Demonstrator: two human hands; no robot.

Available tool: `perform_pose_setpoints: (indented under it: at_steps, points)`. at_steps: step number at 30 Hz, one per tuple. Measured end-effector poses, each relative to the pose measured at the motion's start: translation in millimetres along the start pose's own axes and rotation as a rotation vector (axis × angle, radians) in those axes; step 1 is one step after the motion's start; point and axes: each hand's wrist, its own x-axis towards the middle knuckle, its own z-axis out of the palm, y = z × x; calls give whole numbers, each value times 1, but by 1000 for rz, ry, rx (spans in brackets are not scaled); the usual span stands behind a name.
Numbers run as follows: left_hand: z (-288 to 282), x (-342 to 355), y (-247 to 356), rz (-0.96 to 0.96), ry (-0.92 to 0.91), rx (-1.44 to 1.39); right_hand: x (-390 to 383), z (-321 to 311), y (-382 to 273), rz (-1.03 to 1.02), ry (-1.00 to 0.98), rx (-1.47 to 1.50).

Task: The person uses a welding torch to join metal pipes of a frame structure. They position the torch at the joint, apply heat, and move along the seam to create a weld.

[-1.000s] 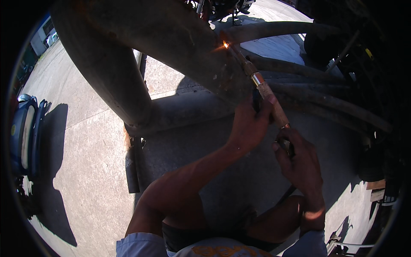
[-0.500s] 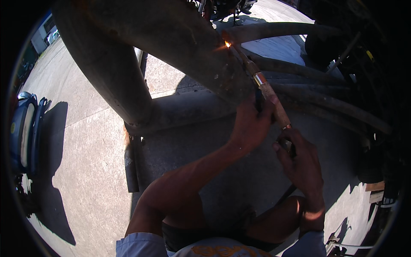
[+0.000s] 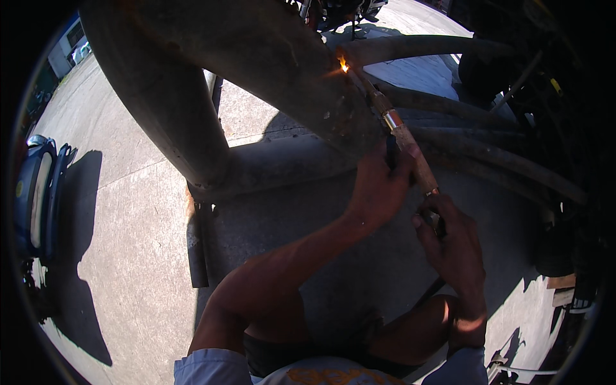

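Note:
A gas torch (image 3: 420, 168) with a pale brown handle and a metal collar slants up and left between my two hands. An orange flame (image 3: 344, 66) burns at its tip, against the end of a thick, dark metal pipe (image 3: 276, 80). My left hand (image 3: 380, 189) is closed round the front of the handle, close to the lower edge of the pipe; some of its fingers are hidden. Behind it, my right hand (image 3: 454, 240) grips the torch's rear end, with thumb and fingers at the valve part. A dark hose (image 3: 431, 292) runs down below the right hand.
Another thick pipe (image 3: 154, 96) slopes down at left and meets a horizontal pipe (image 3: 282, 165). Several curved pipes (image 3: 494, 151) extend to the right. A blue vehicle (image 3: 38, 199) stands at far left, and a motorcycle (image 3: 343, 14) at the back. Stacked wood blocks (image 3: 563, 289) lie at right.
The flame at the tip looks slightly taller and more yellow. Both hands and the torch have shifted very slightly to the right; the grip is the same.

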Motion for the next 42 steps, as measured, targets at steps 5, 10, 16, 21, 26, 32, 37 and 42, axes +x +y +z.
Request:
perform_pose_setpoints:
  at_steps: [5, 10, 16, 21, 26, 32, 37, 42]
  points:
    - [0, -1, 0, 6, -4, -15, 1, 2, -1, -17, 19, -2]
    - [4, -1, 0, 37, 35, -52, 0, -1, -3, -7, -4, 6]
    - [3, -1, 0, 14, 20, -26, -1, -1, -3, -28, 13, 3]
    - [1, -1, 1, -13, -6, 8, 0, -1, -2, -16, -2, 4]
    - [1, -1, 1, -26, -11, 9, -1, -1, -2, -17, 2, 0]
    - [1, -2, 1, -17, -9, -11, -1, -2, -2, -10, -6, 18]
    - [0, -1, 1, -13, -8, -5, 0, -3, -4, -23, -5, 22]
    - [1, 0, -2, 9, 6, -15, -1, -4, -5, 13, -33, 12]
